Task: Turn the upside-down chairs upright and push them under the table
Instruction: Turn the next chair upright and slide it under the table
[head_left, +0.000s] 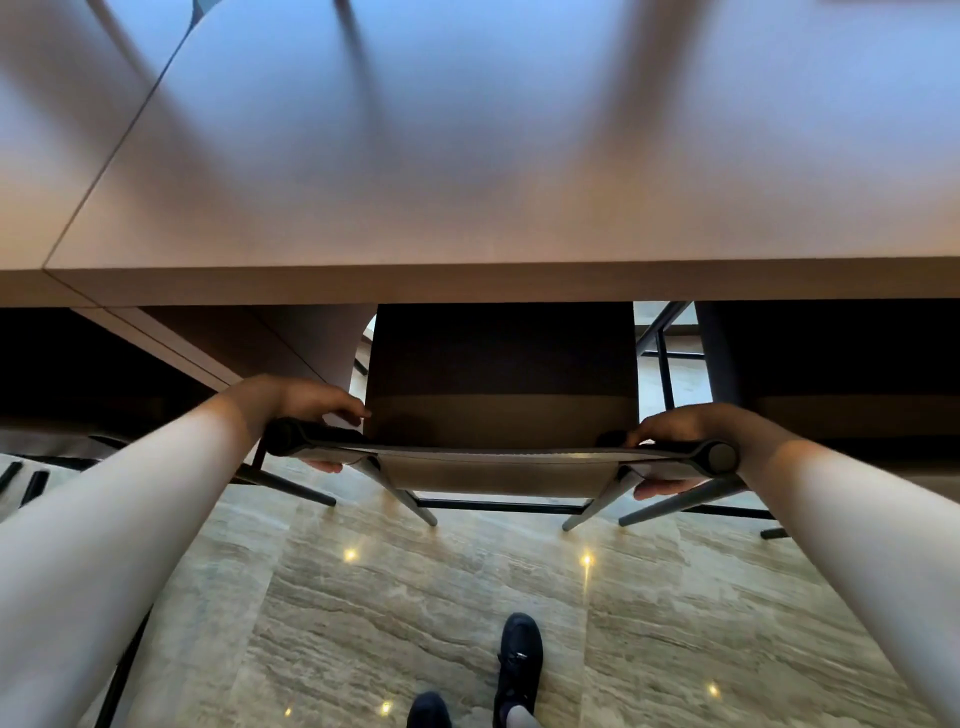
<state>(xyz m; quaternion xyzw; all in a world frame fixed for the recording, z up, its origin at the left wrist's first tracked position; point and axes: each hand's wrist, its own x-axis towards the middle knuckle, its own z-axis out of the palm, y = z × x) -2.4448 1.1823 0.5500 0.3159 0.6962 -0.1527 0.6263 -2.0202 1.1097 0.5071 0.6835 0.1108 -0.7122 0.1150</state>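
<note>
Head view, chair: your chair stood upright on its legs, its seat already partly under the table edge and its top rail facing you.
Head view, left hand: your left hand clasped the left end of the top rail, fingers over the top and the thumb showing beneath.
Head view, right hand: your right hand gripped the right end of the same rail, just inside its round end cap, again with the thumb below.
Why held so: you took both ends, I judge, so the push stayed square and the chair did not swing as it slid over the stone floor.
Where the task stood: this chair looked nearly home; a last shove would likely seat it.
Neighbouring chair: a second chair stood to the right, also tucked under the table edge.
Your feet: dark shoes stood behind the chair, well apart from its rear legs.
Hidden: the table covered the front of the seat and the front legs, so how far in it sat could not be told.
Cut off: dark legs at the left edge belonged to something out of frame.
Hard to make out: the tabletop was blurred, and the streaks on it might be reflections or shadows.
</note>
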